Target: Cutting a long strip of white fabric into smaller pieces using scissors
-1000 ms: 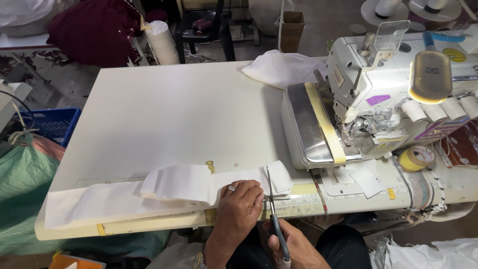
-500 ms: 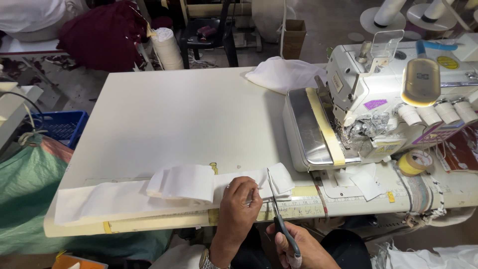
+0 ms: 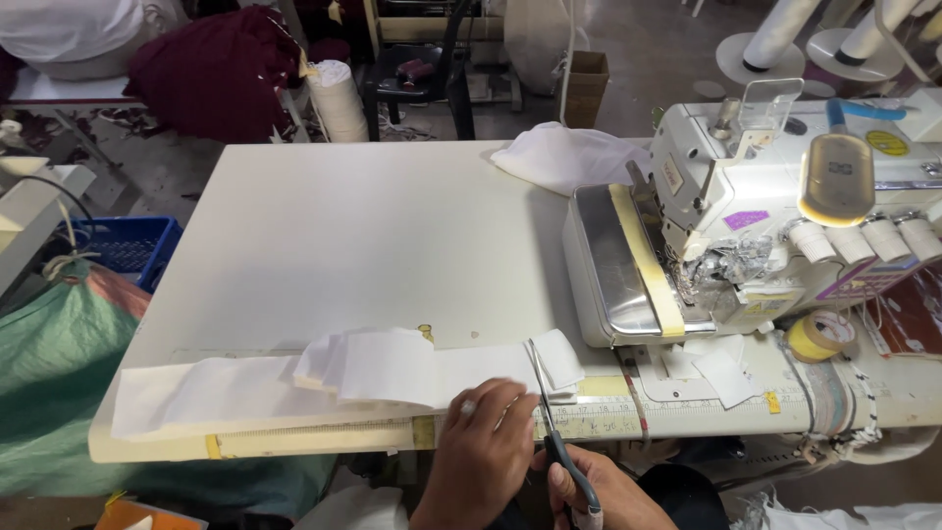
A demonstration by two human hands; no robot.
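Now: left hand (image 3: 481,447) flat on strip (image 3: 245,388), fingers spread | right hand (image 3: 599,491) grips scissors (image 3: 549,412), blades open at strip's right end | cut apparently just starting, long strip left uncut.

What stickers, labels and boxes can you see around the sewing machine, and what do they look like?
Purple sticker: small slanted patch on the white sewing machine's front.
Yellow round label: on the machine's top, right side.
Cardboard box: brown, open-topped, on the floor beyond the table.
Yellow tape roll: round, on the table's right end, below the machine.
Ruler strip: long, pale yellow, along the table's near edge.
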